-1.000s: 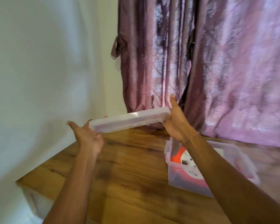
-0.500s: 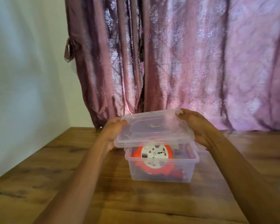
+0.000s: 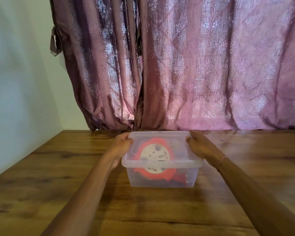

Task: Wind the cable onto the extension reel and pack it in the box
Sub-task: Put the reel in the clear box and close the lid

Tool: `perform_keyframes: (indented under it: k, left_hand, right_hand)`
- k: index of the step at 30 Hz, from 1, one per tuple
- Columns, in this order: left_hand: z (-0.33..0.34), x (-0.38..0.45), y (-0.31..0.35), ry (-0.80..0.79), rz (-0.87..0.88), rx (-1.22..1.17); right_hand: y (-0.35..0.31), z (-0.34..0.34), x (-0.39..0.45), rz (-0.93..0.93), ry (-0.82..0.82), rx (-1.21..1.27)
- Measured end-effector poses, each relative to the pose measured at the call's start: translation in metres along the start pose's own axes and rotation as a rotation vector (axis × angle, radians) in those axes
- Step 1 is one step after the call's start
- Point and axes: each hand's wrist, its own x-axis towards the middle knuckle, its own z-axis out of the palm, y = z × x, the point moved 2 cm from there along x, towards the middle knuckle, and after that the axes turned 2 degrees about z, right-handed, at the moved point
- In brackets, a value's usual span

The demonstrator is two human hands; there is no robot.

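I see the clear lid (image 3: 160,147) now lying on the box (image 3: 162,178), where half a second ago I had it hovering tilted above the open rim, and a second ago it was held up in the air well to the left of the box. So the lid has come down and covers the whole opening. The box stands on the wooden table (image 3: 58,184), in front of the curtain (image 3: 194,65).

Through the clear plastic I make out the orange extension reel (image 3: 154,156) inside the box, under the lid; the cable itself I cannot pick out clearly.

My left hand (image 3: 120,148) grips the left edge of the lid, fingers curled over its far corner. My right hand (image 3: 200,146) holds the right edge the same way, thumb on top of the rim.

I judge the packing nearly done: the reel is in and covered. What I cannot tell is whether the lid has snapped shut all round, so a firm press along the edges looks like the remaining step.
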Motion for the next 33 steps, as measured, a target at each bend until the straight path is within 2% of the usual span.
perform_keyframes:
  k: [4, 9, 14, 17, 21, 24, 27, 30, 33]
  left_hand:
    - [0.001, 0.002, -0.006, 0.013, -0.034, -0.013]
    - [0.003, 0.009, -0.009, 0.028, -0.123, -0.024]
    - [0.004, 0.006, -0.013, 0.007, -0.194, 0.14]
    - [0.003, 0.004, -0.012, 0.029, -0.247, 0.148]
    - [0.002, 0.0, -0.011, 0.103, -0.284, 0.099]
    - [0.0, -0.002, -0.013, 0.204, -0.236, 0.019]
    - [-0.003, -0.008, -0.015, 0.276, -0.166, -0.123]
    - [-0.007, -0.018, -0.021, 0.247, -0.168, -0.259]
    - [-0.004, -0.028, -0.032, 0.158, -0.181, -0.459]
  right_hand:
    - [0.005, 0.002, 0.002, -0.011, -0.015, -0.043]
    - [0.003, -0.004, 0.008, 0.073, -0.103, -0.163]
    - [0.013, -0.001, 0.003, 0.311, -0.172, 0.11]
    - [0.015, -0.001, 0.003, 0.339, -0.096, 0.081]
    - [0.014, 0.003, -0.006, 0.359, -0.001, 0.213]
    - [0.015, 0.005, -0.015, 0.359, 0.07, 0.282]
    - [0.017, -0.003, -0.018, 0.322, 0.231, 0.348]
    - [0.017, -0.007, -0.026, 0.249, 0.306, 0.445]
    - [0.023, 0.008, -0.043, 0.178, 0.271, 0.623]
